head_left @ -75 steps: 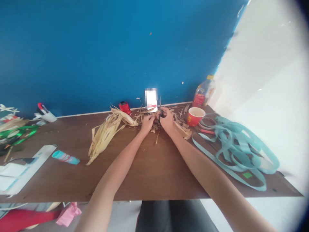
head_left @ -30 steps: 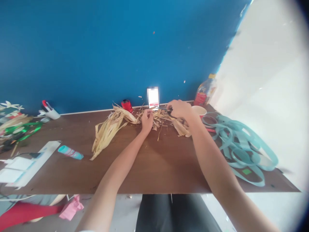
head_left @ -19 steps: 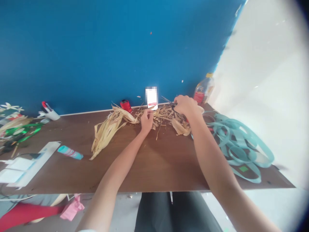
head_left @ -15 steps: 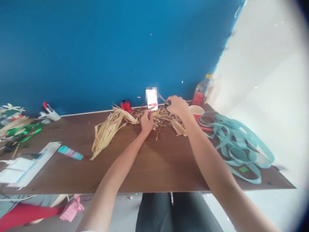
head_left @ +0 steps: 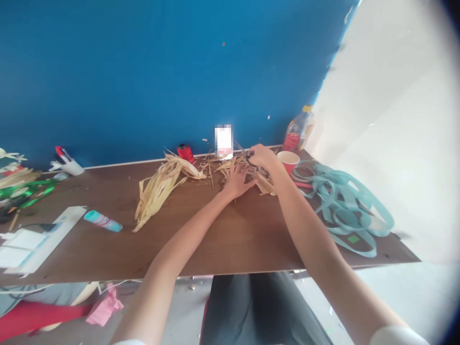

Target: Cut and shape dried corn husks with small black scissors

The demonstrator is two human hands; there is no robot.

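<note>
My left hand (head_left: 237, 182) lies with fingers spread on a heap of dry husk scraps (head_left: 227, 166) near the back of the brown table. My right hand (head_left: 262, 157) is closed round the handles of a pair of scissors (head_left: 248, 156), whose blades point up and to the left. Below the right hand a broader piece of husk (head_left: 265, 185) rests on the table. To the left of the heap lies a bundle of pale corn husks (head_left: 158, 191). A bright phone (head_left: 223, 140) stands against the wall behind the scraps, its screen blurred out.
A red paper cup (head_left: 289, 166), a bottle with a yellow cap (head_left: 299, 134) and a tangle of teal ribbon (head_left: 345, 203) are on the right. A red roll (head_left: 185, 152) sits by the wall. Leftward lie a blue tube (head_left: 103, 221), a power strip (head_left: 53, 239) and a pen cup (head_left: 74, 167).
My left hand has moved right and opened flat over the scraps. My right hand still holds the scissors near the same place. The view has shifted slightly.
</note>
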